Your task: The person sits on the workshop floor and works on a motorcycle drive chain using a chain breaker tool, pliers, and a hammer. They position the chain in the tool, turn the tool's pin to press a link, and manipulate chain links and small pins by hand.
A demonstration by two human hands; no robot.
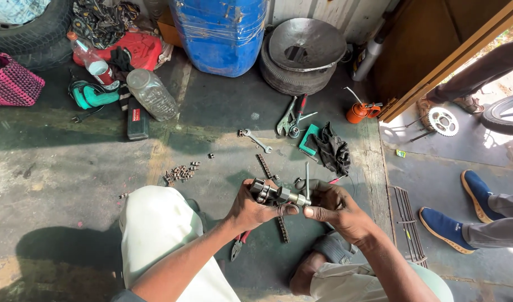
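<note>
Metal shaft part (279, 196): clamped in left hand (251, 210) and right hand (335, 210), off the floor (212, 112). Chain pieces (265, 166), spanner (257, 140), pliers (237, 244) lie unused; refitting appears outstanding.

a dull grey metal shaft (279, 196) with a dark, greasy end, above a stained grey-green concrete floor (55, 168); behind it a bright blue drum (220, 33), an orange oil can (361, 112), a teal tool (94, 96), a black rag (333, 150), a pink woven bag (10, 83), navy shoes (443, 228) with tan soles.
</note>
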